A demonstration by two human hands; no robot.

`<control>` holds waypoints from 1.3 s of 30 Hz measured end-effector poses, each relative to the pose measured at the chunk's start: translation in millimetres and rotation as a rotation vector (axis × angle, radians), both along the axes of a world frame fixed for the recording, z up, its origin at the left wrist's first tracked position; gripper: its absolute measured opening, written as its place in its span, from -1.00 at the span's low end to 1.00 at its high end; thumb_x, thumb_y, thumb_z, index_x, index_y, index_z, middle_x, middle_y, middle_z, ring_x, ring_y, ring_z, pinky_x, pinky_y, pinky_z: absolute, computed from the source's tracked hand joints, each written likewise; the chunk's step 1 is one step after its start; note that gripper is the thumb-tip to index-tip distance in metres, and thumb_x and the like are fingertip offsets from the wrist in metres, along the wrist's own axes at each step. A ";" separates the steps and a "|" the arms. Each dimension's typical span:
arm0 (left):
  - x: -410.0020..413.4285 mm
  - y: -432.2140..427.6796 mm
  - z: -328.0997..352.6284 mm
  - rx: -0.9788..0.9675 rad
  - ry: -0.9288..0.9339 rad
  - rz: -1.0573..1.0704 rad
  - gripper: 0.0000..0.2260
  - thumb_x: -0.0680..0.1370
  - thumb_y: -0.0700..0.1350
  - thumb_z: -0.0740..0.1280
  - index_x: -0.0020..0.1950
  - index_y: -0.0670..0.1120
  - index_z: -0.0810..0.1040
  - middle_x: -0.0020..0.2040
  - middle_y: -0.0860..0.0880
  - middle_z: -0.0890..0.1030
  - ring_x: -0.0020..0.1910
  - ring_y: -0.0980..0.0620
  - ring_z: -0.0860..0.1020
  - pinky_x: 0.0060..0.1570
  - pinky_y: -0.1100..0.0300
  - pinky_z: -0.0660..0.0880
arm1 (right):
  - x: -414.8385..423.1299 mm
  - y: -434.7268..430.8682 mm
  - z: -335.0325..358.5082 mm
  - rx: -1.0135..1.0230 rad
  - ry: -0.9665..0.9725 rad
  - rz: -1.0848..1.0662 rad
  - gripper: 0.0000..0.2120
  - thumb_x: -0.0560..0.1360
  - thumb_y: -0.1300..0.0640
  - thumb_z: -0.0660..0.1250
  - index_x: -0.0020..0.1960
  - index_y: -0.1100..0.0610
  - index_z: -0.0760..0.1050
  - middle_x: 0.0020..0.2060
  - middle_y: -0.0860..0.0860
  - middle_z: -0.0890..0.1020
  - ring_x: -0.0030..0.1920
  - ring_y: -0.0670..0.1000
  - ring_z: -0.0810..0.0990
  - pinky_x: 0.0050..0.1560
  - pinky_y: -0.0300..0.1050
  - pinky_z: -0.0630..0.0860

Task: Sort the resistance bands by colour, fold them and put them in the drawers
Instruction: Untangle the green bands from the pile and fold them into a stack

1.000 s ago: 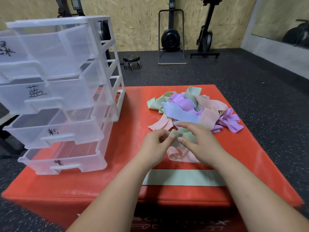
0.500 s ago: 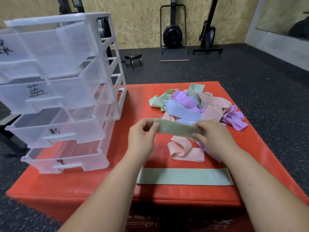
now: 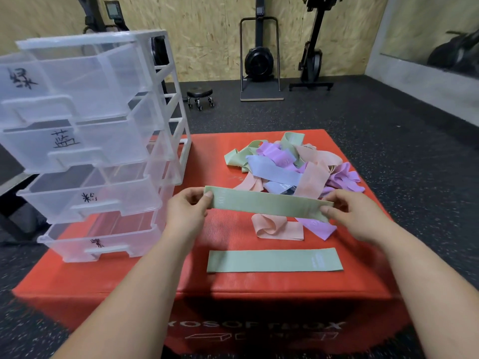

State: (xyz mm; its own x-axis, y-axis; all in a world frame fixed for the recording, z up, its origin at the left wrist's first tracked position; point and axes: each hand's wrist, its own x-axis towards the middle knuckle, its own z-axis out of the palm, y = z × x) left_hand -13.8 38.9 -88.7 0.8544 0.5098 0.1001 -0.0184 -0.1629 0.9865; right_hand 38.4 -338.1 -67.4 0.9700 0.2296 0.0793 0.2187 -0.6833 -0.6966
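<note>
A green resistance band (image 3: 267, 204) is stretched flat in the air above the red box. My left hand (image 3: 185, 216) pinches its left end and my right hand (image 3: 357, 218) pinches its right end. A second green band (image 3: 274, 260) lies flat near the front edge of the red box (image 3: 155, 275). Behind the held band is a loose pile of green, purple, blue and pink bands (image 3: 290, 164). A twisted pink band (image 3: 274, 229) and a purple band (image 3: 317, 226) lie just under the held one. The clear drawer unit (image 3: 90, 141) stands at the left, its drawers pulled partly out.
The drawers carry handwritten labels. Dark rubber gym floor (image 3: 401, 151) surrounds the box. A small wheeled stool (image 3: 200, 95) and exercise machines (image 3: 259, 58) stand by the far wooden wall.
I lifted a crumpled green band from the front of the pile and drew it out straight, my hands moving apart. The view shifted slightly.
</note>
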 end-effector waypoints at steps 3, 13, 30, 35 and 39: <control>-11.7 0.7 1.2 -0.045 0.059 -0.055 -0.99 0.59 -0.21 0.50 -0.01 -0.13 0.70 -0.16 -0.08 0.67 -0.21 0.07 0.60 -0.24 0.21 0.55 | -12.8 -0.9 2.2 0.184 0.060 -0.039 -0.86 0.56 0.31 0.45 0.05 0.11 0.64 -0.23 0.12 0.63 -0.32 0.02 0.59 -0.31 -0.23 0.58; -49.3 3.1 0.1 0.101 0.273 -0.132 -0.87 0.48 -0.29 0.56 -0.05 -0.17 0.66 -0.26 -0.11 0.65 -0.38 0.03 0.58 -0.29 0.10 0.59 | -41.3 -10.9 -3.2 0.351 0.183 -0.137 -0.77 0.50 0.35 0.52 0.10 0.13 0.64 -0.24 0.14 0.68 -0.34 0.05 0.58 -0.18 -0.03 0.57; -77.2 -4.1 -12.7 0.846 0.391 -0.251 -0.82 0.47 -0.01 0.50 0.00 0.12 0.55 -0.09 0.08 0.62 -0.10 0.02 0.59 -0.12 0.11 0.50 | -63.4 -8.1 -34.1 -0.284 0.014 -0.070 -0.69 0.39 0.09 0.60 -0.01 -0.22 0.58 -0.03 -0.06 0.62 -0.17 -0.08 0.62 0.05 -0.09 0.54; -78.2 9.4 -8.9 0.835 0.368 -0.496 -0.52 0.42 0.03 0.62 0.29 0.17 0.56 0.16 0.21 0.61 0.04 0.13 0.60 0.07 0.14 0.55 | -64.5 -19.1 -23.2 -0.252 0.100 0.075 -0.50 0.30 0.11 0.69 0.15 -0.17 0.61 0.08 -0.24 0.63 -0.07 -0.20 0.64 -0.04 -0.39 0.47; -79.8 13.3 -7.4 0.978 0.405 -0.569 -0.39 0.39 0.02 0.64 0.39 0.24 0.51 0.23 0.25 0.59 0.17 0.08 0.54 0.12 0.14 0.50 | -66.2 -20.8 -28.9 -0.317 0.146 0.136 -0.41 0.28 0.18 0.70 0.19 -0.20 0.60 0.09 -0.24 0.65 0.03 -0.21 0.62 0.10 -0.39 0.48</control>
State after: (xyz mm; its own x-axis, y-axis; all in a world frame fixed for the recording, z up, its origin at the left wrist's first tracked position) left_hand -93.6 52.2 -96.1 0.9913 -0.0926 -0.0940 -0.0475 -0.9149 0.4008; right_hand -27.8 -358.9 -96.3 0.9249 0.3478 -0.1535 0.2359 -0.8418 -0.4855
